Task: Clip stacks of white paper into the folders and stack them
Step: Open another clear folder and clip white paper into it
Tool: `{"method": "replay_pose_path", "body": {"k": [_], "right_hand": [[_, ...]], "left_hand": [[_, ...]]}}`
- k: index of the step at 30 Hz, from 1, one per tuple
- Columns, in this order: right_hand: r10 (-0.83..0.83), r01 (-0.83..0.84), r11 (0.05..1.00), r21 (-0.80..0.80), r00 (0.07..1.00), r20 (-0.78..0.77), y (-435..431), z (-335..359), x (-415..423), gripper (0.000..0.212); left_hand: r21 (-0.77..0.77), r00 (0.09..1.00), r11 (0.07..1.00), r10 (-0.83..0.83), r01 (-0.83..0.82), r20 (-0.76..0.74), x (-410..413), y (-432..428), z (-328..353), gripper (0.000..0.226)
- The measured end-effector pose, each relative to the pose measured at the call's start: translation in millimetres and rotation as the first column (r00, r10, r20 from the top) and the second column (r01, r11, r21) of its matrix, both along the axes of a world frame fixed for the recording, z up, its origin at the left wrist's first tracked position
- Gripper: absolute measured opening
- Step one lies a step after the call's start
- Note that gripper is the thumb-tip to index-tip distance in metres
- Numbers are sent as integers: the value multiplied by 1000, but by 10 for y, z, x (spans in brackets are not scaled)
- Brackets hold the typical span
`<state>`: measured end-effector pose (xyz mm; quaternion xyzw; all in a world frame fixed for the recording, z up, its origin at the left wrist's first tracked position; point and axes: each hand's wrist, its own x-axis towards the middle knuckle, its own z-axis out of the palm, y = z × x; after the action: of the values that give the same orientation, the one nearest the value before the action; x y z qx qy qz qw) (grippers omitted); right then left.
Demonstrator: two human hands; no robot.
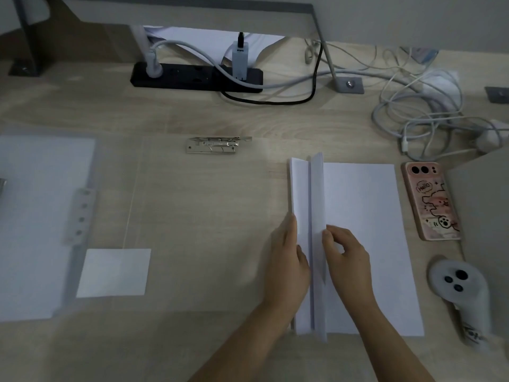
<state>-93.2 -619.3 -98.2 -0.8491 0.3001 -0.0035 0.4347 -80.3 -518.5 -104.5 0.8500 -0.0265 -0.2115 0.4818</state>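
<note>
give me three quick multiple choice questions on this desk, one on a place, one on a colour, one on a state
1. Where is the phone?
A. left of the paper
B. right of the paper
C. on the folder

2. What colour is the power strip?
A. white
B. red
C. black

3. What is the right hand doing?
A. pinching the paper
B. lying flat on the desk
C. holding the clip

Answers: 1 B, it lies beside the stack's right edge; 2 C, its body is black; 3 A, thumb and finger pinch paper stood on edge.
</note>
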Motion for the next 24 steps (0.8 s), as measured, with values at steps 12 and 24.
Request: {"method": "replay_pose_path", "body": {"k": [12, 24], "right_hand": [[26, -28, 997, 74, 999, 21, -14, 7, -12, 26], [55, -57, 992, 114, 998, 18, -25, 12, -15, 22]], "left_hand": [[-147, 990, 984, 88, -104, -111, 89, -126, -8, 17], [157, 999, 987, 12, -19, 47, 113, -170, 5, 33]]}}
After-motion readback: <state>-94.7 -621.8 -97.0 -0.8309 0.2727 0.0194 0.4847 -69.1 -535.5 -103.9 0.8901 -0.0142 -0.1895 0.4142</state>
